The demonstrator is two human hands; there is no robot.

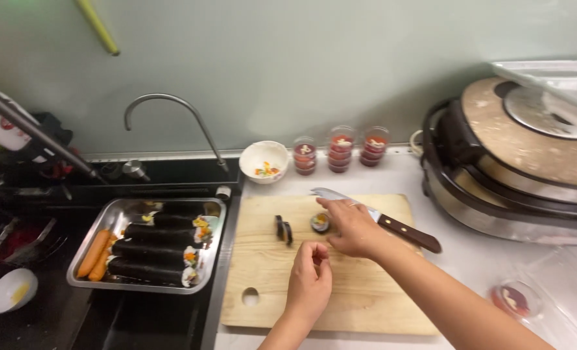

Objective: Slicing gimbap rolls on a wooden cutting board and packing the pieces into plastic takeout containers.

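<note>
Here the right hand [353,227] pinches a flat-lying roll slice [320,222]; left hand [310,280] fingers curl empty.

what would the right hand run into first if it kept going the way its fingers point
Most likely the cut roll piece on the cutting board: the right hand points left at it, fingertips nearly touching. Depth is hard to judge.

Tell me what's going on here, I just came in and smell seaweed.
A person is at a wooden cutting board with cut pieces of seaweed rice roll. The right hand touches one slice lying flat; two more slices stand on edge nearby. The left hand hovers closed above the board. A knife lies on the board behind the right hand. Whole rolls and carrots wait in a metal tray on the left.
</note>
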